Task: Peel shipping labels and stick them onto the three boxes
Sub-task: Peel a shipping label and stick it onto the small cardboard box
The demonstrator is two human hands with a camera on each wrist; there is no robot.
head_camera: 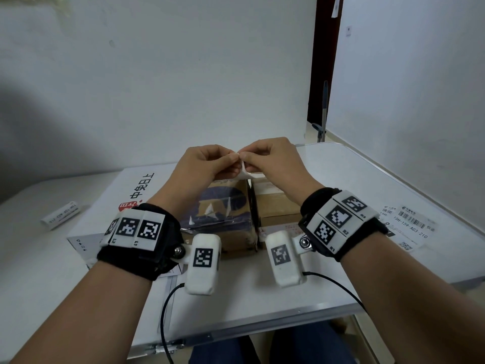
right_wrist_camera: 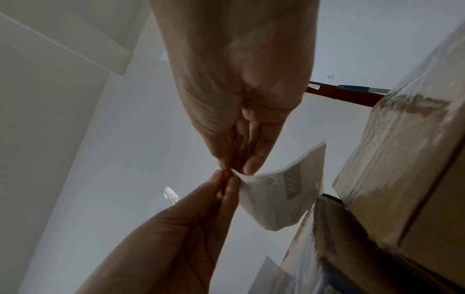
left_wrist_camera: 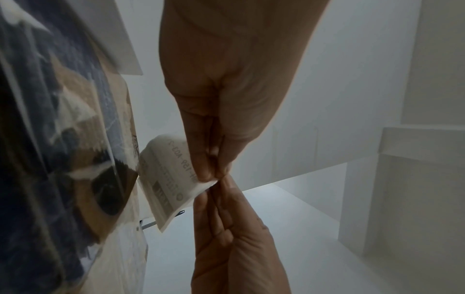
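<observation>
Curling downward in mid-air, the shipping label (head_camera: 248, 172) hangs above two taped cardboard boxes (head_camera: 223, 208) that stand side by side on the white surface (head_camera: 341, 179). Fingers of the left hand (head_camera: 203, 164) and right hand (head_camera: 273, 158) both pinch its upper corner, thumb tips nearly touching; whether the backing has parted is hard to tell. More labels (head_camera: 409, 224) lie flat to the right, and a rolled one (head_camera: 60, 215) lies far left.

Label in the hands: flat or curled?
Curled. The label bows in an arc below the corner that both hands, left hand and right hand, pinch; whether the backing has separated cannot be told.
</observation>
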